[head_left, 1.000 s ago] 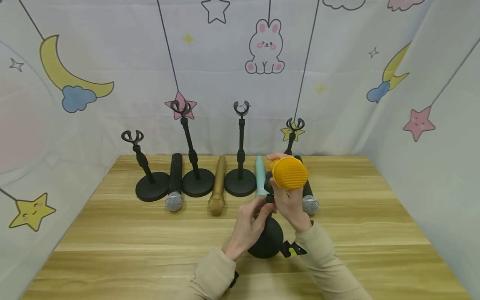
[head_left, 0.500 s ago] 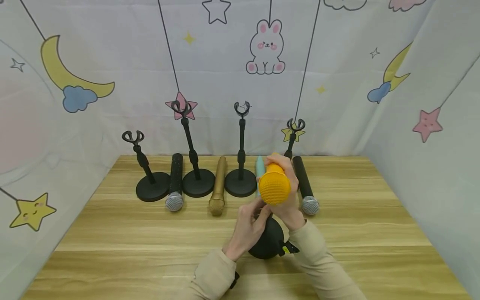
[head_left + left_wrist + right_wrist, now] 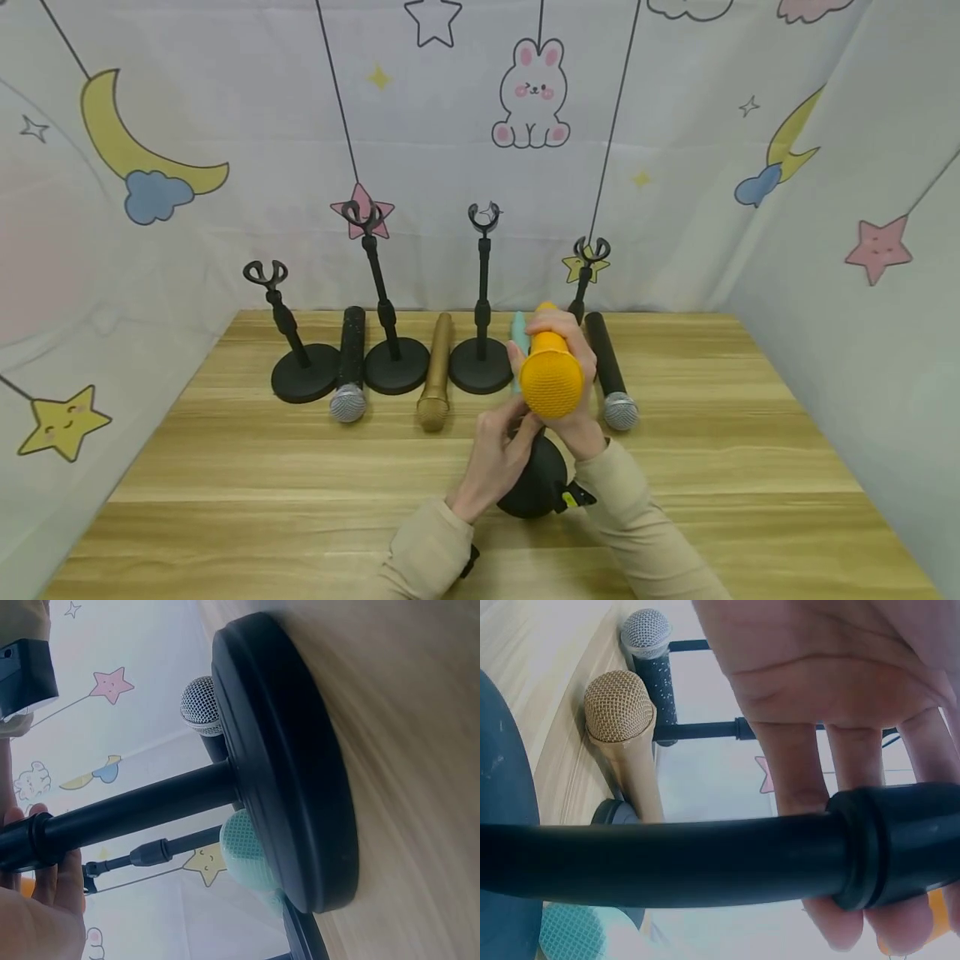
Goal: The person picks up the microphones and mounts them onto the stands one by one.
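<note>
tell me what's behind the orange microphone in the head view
Behind the orange microphone and the right hand, the turquoise microphone and rear right stand show only partly. That stand's base and the top of the front stand are hidden.

Orange microphone point(image 3: 552, 379), mesh head nearest, upright black round-based stand point(image 3: 536, 483)

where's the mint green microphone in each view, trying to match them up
Head: just right of centre, the mint microphone partly hidden by the right hand.
Left wrist: lower middle, partly behind the held stand's base.
Right wrist: bottom left, below the black pole.
Shared landmark: that round black base, in all three.
</note>
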Available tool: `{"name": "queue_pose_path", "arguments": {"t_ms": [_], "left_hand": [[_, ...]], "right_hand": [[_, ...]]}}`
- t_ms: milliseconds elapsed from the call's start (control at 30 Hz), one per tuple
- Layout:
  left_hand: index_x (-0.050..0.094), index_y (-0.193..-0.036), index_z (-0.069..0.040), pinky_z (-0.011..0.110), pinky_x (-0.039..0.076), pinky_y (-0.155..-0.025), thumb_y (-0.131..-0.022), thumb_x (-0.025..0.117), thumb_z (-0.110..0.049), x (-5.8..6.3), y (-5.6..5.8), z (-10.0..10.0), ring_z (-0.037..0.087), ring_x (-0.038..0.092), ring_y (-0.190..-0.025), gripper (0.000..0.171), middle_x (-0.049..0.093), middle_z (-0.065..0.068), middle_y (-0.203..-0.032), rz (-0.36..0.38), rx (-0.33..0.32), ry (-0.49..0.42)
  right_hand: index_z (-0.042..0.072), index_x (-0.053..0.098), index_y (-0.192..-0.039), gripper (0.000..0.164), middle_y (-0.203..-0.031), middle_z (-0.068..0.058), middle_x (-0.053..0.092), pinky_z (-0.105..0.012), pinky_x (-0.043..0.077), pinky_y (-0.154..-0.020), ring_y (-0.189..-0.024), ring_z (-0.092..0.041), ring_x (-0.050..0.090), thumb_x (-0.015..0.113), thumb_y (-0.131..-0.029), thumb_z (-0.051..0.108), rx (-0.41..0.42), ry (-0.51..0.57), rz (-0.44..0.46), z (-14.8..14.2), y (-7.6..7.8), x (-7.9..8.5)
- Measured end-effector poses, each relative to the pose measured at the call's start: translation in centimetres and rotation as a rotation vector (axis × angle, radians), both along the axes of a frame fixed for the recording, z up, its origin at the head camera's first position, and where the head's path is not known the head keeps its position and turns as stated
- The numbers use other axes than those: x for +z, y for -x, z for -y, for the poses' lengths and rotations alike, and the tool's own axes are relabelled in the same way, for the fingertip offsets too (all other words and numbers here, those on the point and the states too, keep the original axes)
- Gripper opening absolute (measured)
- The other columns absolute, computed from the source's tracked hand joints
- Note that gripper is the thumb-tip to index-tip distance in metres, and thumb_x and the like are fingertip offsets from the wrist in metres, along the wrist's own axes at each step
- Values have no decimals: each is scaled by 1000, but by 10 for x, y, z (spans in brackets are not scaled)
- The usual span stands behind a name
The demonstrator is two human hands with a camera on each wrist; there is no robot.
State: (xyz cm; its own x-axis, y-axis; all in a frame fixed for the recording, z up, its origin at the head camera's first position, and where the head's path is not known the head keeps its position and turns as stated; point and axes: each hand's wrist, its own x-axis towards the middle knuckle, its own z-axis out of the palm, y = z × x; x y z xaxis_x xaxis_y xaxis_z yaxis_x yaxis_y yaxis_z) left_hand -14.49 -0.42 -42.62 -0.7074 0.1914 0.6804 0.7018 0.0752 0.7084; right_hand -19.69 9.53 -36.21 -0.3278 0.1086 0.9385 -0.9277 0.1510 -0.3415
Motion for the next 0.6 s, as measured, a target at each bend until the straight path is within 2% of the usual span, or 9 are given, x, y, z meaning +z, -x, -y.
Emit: {"name": "queue_pose_path", "arguments": {"t_ms": [167,400,600], "left_hand": [[68,-118,-4,28,61,-80,-103,55,-6,0,0,-2,25,76,-91,19,76,15,-102,15,6,-2],[68,-114,-5,28,61,-78,-103,55,-6,0,0,-4,22,75,-85,17,76,13,-96,6,14,-11],[68,-112,-5,28,61,-77,-103,55,-6,1,-1,-5,21,75,-82,16,76,12,-94,14,19,-13]], "right_hand": [[-10,57,-93,33,-87,-19,61,-28,49,-101,-96,-21,62,78,-86,14,20,5,1,0,0,1],[-8,58,-89,33,-84,-18,62,-27,50,-99,-89,-21,62,78,-87,18,16,15,4,1,-1,4],[-8,58,-87,28,-82,-18,62,-27,51,-98,-87,-19,63,78,-85,11,15,27,-18,1,1,4]]}}
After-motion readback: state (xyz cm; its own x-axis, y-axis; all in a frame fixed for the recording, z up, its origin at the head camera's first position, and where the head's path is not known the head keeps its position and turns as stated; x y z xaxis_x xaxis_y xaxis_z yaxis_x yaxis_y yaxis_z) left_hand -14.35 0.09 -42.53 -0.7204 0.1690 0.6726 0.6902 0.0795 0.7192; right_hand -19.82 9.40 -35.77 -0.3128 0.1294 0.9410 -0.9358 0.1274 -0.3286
